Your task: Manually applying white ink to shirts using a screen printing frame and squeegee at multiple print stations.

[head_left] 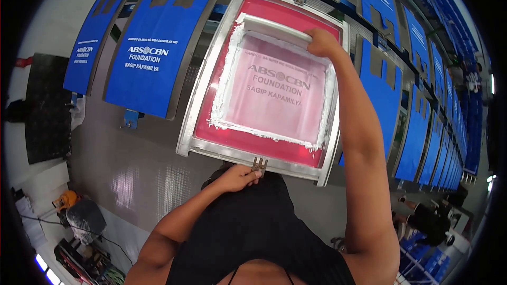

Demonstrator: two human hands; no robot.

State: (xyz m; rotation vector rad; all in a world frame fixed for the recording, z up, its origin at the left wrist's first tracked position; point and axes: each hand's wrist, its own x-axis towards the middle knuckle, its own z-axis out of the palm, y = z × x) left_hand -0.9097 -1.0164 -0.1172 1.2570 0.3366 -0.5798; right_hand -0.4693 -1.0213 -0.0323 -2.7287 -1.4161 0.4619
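A screen-printing frame (232, 154) with aluminium bars and a red mesh border lies in front of me. White ink (217, 110) rings its pale middle, through which dark lettering shows. Across the far end of that middle rests a long squeegee (274, 30). My right hand (322, 43) is closed round the squeegee's right end, with the arm stretched over the frame's right side. At the near bar, my left hand (240, 178) pinches a small pronged metal bracket (259, 165), thumb on top. What lies under the screen is mostly hidden.
Blue printed sheets (158, 47) on grey boards stand left of the frame, and a long row of similar blue sheets (380, 84) runs off to the right. Blue metal clamps (130, 119) hold the boards. Another person (430, 221) is at lower right. Equipment (84, 216) stands at lower left.
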